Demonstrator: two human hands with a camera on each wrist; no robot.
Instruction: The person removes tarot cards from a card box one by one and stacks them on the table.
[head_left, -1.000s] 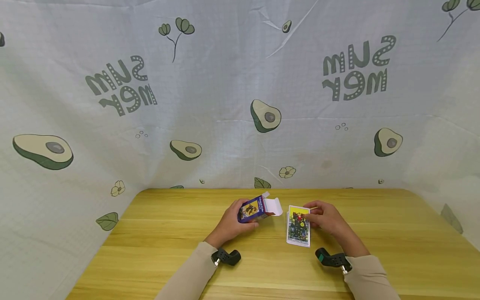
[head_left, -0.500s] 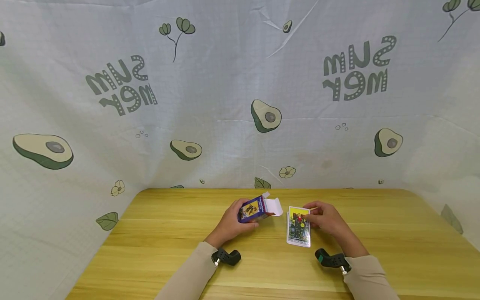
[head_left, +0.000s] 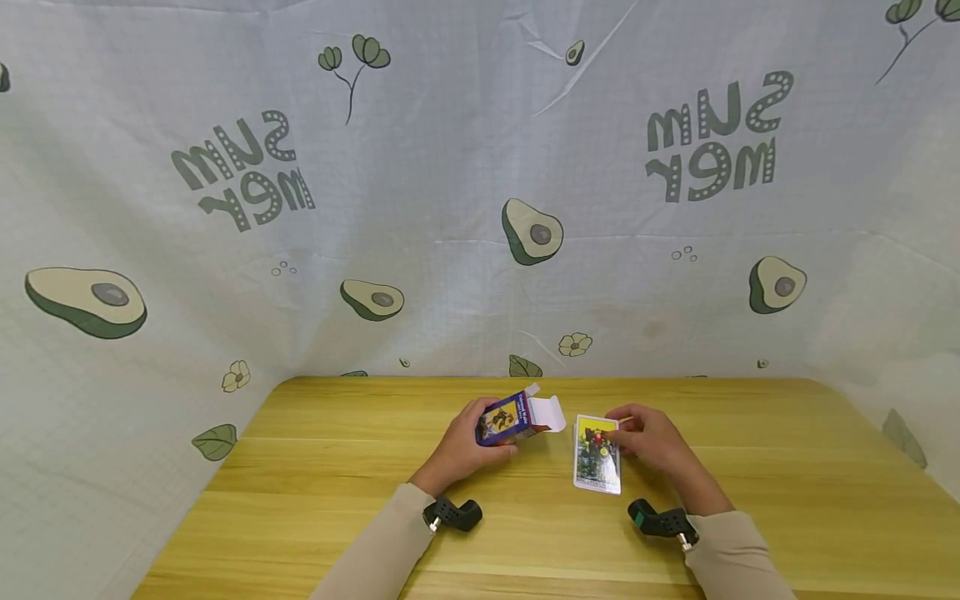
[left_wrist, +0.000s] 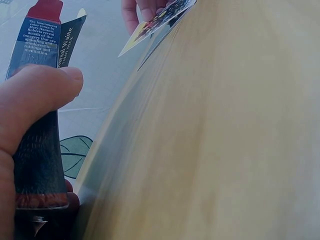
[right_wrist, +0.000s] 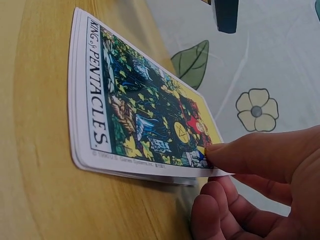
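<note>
My left hand grips a dark blue tarot card box, tilted, with its white end flaps unfolded toward the right. In the left wrist view the thumb lies across the printed side of the box. To the right, my right hand pinches a small stack of tarot cards by its right edge. The top card reads King of Pentacles. The right wrist view shows the thumb on the card face and fingers under the stack, which is raised at the held side.
Both hands are over a light wooden table. Behind it hangs a white cloth printed with avocados and leaves. A black wrist camera sits on each forearm.
The card stack has tilted slightly in the right hand, its glare shifting, and the right wrist has moved slightly left. The left hand and box stay put.
</note>
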